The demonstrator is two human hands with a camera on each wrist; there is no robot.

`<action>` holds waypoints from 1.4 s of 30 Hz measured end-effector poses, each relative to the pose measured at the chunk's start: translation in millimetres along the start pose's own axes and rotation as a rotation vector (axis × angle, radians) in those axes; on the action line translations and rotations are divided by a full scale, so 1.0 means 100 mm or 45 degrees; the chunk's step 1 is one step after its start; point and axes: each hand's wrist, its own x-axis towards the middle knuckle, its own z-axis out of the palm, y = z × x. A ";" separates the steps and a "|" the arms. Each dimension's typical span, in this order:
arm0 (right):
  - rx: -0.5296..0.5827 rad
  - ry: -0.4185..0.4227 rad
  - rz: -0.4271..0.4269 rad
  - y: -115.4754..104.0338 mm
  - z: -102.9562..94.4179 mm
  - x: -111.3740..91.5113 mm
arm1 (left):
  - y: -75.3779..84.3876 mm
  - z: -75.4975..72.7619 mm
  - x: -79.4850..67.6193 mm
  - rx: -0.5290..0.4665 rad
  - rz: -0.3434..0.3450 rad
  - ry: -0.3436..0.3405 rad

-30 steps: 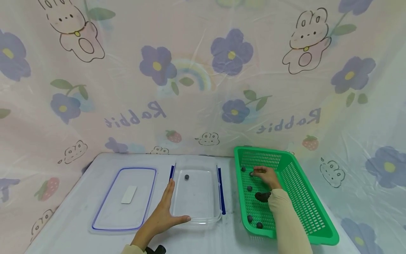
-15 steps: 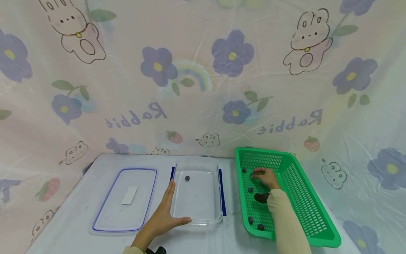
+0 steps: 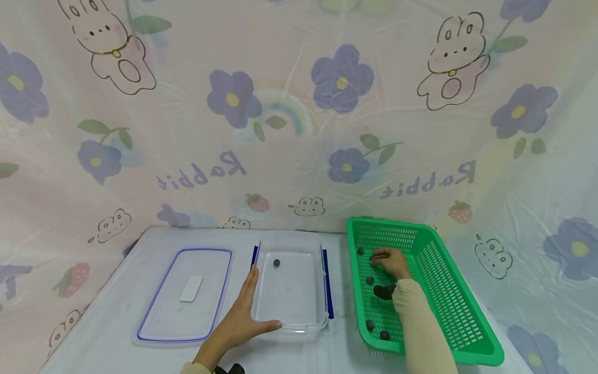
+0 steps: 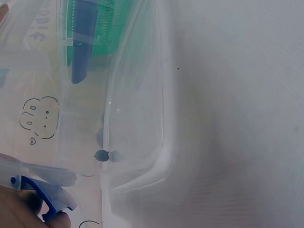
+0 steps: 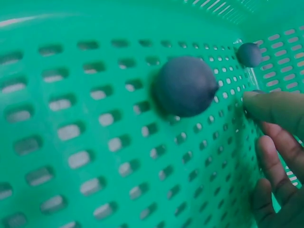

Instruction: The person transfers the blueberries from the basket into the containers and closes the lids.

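Note:
A clear plastic container (image 3: 289, 291) with blue side clasps holds one dark blueberry (image 3: 276, 263). My left hand (image 3: 238, 311) spreads its straight fingers and thumb around the container's near left corner; in the left wrist view, fingertips (image 4: 59, 221) show beside a blue clasp (image 4: 45, 194). My right hand (image 3: 393, 262) reaches down inside the green basket (image 3: 460, 291), its thumb and fingertips pinching a blueberry (image 3: 372, 259) that is mostly hidden in the right wrist view. Other blueberries lie along the basket floor, including a near one (image 5: 186, 86) and a farther one (image 5: 249, 54).
To the left, a clear lid (image 3: 159, 317) with a blue seal and a white label (image 3: 191, 288) lies flat on the white-covered table (image 3: 117, 291). A printed curtain (image 3: 289, 156) hangs behind. The basket's high perforated walls surround my right hand.
Both hands stay almost in place, with the right fingertips still at the same blueberry. The whole head view has shifted very slightly.

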 end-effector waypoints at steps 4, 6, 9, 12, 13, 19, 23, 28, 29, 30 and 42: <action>-0.022 -0.002 0.011 -0.02 -0.01 -0.01 | 0.00 0.00 0.00 0.003 -0.007 -0.001; -0.027 0.005 0.024 -0.03 -0.01 -0.02 | 0.00 0.01 0.01 0.005 -0.007 -0.001; -0.038 0.006 0.022 -0.05 -0.02 -0.04 | 0.00 0.01 0.01 0.003 -0.004 -0.004; -0.035 0.010 0.026 -0.06 -0.02 -0.05 | 0.00 0.01 0.01 0.005 -0.001 -0.004; -0.037 0.011 0.024 -0.06 -0.02 -0.05 | 0.00 0.01 0.01 0.011 -0.002 -0.003; -0.045 0.031 0.012 -0.08 -0.03 -0.07 | 0.03 0.00 0.01 0.043 -0.006 -0.019; -0.040 0.044 0.014 -0.07 -0.03 -0.07 | 0.04 -0.03 0.01 0.054 0.014 -0.029; -0.009 0.064 0.013 -0.07 -0.03 -0.06 | 0.03 -0.05 0.00 0.072 0.035 -0.020; -0.001 0.066 0.009 -0.08 -0.03 -0.06 | 0.02 -0.05 0.00 0.079 0.037 -0.016; 0.007 0.071 0.013 -0.09 -0.03 -0.06 | 0.02 -0.05 0.00 0.085 0.038 -0.014; 0.055 0.086 0.008 -0.25 -0.08 0.00 | 0.05 -0.06 -0.03 0.152 0.040 0.002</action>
